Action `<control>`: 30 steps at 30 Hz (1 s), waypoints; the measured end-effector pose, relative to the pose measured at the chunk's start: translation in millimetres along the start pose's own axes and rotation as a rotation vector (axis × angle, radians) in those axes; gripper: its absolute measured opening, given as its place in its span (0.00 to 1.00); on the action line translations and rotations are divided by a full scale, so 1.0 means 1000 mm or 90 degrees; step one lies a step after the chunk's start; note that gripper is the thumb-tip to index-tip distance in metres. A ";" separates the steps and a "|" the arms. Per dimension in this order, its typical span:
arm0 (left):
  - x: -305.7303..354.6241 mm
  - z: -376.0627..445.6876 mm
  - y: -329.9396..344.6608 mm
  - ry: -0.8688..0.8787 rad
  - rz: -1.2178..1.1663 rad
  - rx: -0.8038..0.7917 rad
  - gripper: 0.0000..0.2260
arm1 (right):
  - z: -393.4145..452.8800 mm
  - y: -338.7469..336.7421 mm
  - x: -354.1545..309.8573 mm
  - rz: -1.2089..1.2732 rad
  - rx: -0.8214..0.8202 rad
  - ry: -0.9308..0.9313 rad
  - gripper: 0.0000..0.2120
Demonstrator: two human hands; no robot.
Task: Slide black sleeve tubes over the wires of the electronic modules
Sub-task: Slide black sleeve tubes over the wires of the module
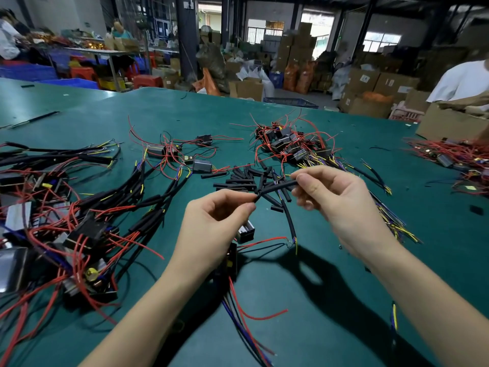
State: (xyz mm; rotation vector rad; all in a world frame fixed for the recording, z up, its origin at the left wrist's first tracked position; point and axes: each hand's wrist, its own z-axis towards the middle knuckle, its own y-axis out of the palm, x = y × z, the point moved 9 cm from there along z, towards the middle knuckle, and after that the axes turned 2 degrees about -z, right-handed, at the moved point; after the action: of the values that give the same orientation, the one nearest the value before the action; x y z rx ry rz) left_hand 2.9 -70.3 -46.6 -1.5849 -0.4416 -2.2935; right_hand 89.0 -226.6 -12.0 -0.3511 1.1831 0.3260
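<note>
I hold one black sleeve tube (276, 187) in the air above the green bench (344, 274), stretched between my two hands. My right hand (336, 200) pinches its far end between thumb and fingertips; my left hand (219, 215) pinches the near end, where thin wire (255, 200) seems to enter the tube. Both grips are clenched on something, the right on the tube, the left on the wire and tube mouth together.

The tube is short, matte black, narrow and slightly bowed, soft enough to bend under my fingers. I cannot see how far the wire has gone inside it.

The risk, as I judge it, is the fine strands splaying or buckling at the tube mouth if I push at an angle, or the tube kinking where I squeeze it, which would jam the wire. Loose red wires (264, 239) from the module (230, 263) hanging under my left hand could also snag.

Just beyond my hands lies a scatter of spare sleeve tubes (246, 178). Farther back sits a heap of unsleeved modules (288, 147) with red, yellow and blue leads. To my left, a pile of finished modules (79, 229) with black-sleeved wires spreads across the bench. A cardboard box (447, 125) stands at the far right
</note>
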 end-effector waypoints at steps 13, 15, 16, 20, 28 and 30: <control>0.003 0.000 0.006 0.018 -0.062 -0.038 0.10 | 0.030 0.003 -0.025 -0.213 -0.118 -0.015 0.05; 0.004 0.000 0.007 0.023 -0.074 -0.035 0.10 | 0.026 -0.001 -0.021 -0.168 -0.064 -0.014 0.06; 0.004 0.000 0.007 0.024 -0.080 -0.031 0.09 | 0.023 -0.004 -0.018 -0.145 -0.032 -0.015 0.07; 0.003 -0.001 0.006 0.033 -0.080 -0.019 0.09 | 0.007 -0.010 0.000 -0.024 0.069 0.018 0.09; 0.003 -0.002 0.011 0.049 -0.049 -0.041 0.11 | -0.011 0.022 0.028 0.148 -0.017 0.132 0.10; 0.002 -0.002 0.012 0.048 -0.049 -0.048 0.11 | -0.010 0.022 0.029 0.157 -0.031 0.152 0.09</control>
State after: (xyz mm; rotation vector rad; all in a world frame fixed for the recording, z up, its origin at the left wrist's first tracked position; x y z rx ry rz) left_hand 5.1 -82.2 -44.3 -1.5359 -0.4078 -2.4447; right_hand 81.0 -209.3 -44.3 -0.2917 1.4591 0.5398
